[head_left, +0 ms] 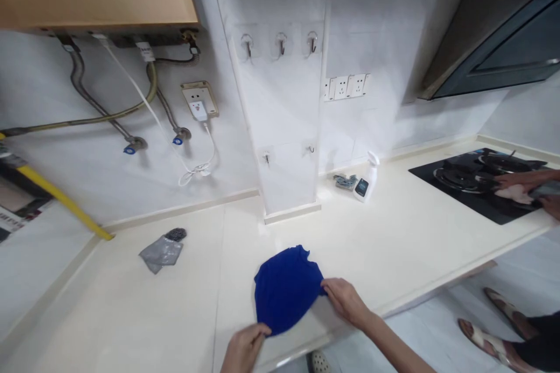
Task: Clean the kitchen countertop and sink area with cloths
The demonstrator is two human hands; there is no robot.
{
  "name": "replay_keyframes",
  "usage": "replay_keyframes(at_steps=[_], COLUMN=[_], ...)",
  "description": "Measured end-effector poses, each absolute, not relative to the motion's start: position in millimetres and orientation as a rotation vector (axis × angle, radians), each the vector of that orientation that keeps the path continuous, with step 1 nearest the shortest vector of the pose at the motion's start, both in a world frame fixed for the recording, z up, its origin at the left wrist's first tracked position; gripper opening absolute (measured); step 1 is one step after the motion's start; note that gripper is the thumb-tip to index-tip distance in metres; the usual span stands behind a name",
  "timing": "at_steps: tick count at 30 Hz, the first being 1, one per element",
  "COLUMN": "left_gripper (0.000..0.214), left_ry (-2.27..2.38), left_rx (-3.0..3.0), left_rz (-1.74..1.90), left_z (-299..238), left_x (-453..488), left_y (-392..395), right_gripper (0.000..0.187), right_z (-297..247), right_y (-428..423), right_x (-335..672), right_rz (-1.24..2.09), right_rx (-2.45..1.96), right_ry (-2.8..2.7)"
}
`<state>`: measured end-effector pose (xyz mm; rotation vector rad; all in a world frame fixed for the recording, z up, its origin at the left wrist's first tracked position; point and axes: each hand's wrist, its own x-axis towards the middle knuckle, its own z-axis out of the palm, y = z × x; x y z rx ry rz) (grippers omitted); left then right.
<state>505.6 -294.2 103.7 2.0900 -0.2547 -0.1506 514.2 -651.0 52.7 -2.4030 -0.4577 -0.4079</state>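
A blue cloth (285, 290) lies bunched on the cream countertop (131, 309) near its front edge, with the person's left hand (244, 349) closed on its lower edge and the right hand (345, 302) pinching its right side, the fingers of both curled onto the fabric. Farther back, a gray cloth (160, 254) lies to the left with a dark scouring pad (176, 234) at its end, while a white spray bottle (366, 179) stands beside a small gray packet (345, 180) near the tiled pillar (289, 128). At right, a co-worker's hands (520, 182) press a pale cloth (514, 194) against a black gas hob (481, 205).
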Motion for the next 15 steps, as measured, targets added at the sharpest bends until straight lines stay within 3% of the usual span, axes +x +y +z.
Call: replay_keyframes(at_steps=[3,9,12,15], left_gripper=[0.019,0.034,0.031,0.023], left_ry=[-0.115,-0.033,-0.099,-0.202], left_rx=[2.062,1.873,1.898,1.98], left_rz=[0.086,0.497,0.51,0.371], left_z=[148,234,243,218], left_x=[566,639,617,569], left_y=[-299,-317,-321,-314], right_gripper=[0.036,0.034,0.032,0.029], right_z=[108,222,227,191], right_y=[-649,-645,-652,-663], right_x=[572,638,620,576], right_rz=[-0.509,-0.863,-0.907,-0.822], right_rx=[-2.434,-2.238,-2.162,-2.199], right_ry=[-0.415,-0.372,-0.386,-0.476])
